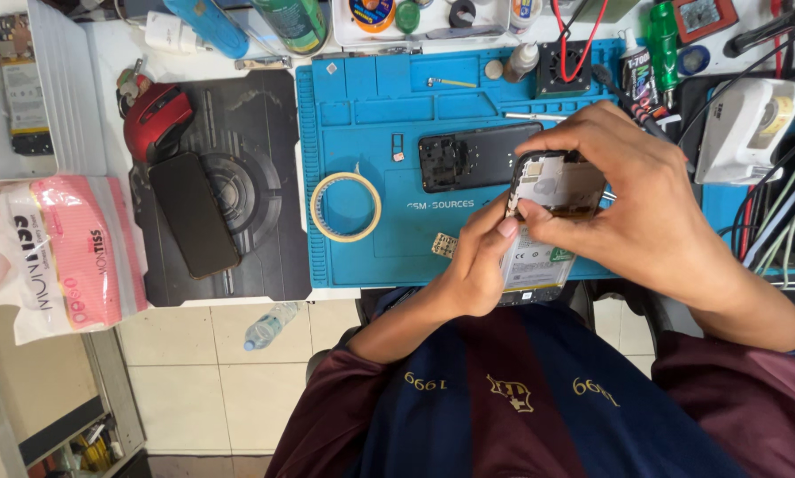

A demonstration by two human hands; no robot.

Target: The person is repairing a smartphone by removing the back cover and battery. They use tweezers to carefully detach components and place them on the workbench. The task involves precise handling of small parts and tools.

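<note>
I hold an opened smartphone [548,212] with its back cover off, above the front edge of the blue repair mat [353,142]. My left hand [477,265] grips the phone's lower left side, thumb pressed on its inner board. My right hand [628,195] wraps over the top right of the phone, fingertips on the upper board. The black back cover [473,155] lies flat on the mat just beyond the phone. A small gold part [444,245] rests on the mat beside my left hand.
A roll of tape [345,206] lies on the mat. To the left, a black phone [194,212] and a red mouse [157,119] sit on a dark pad. A pink tissue pack [70,252] is at far left. Tools, bottles and cables crowd the back and right.
</note>
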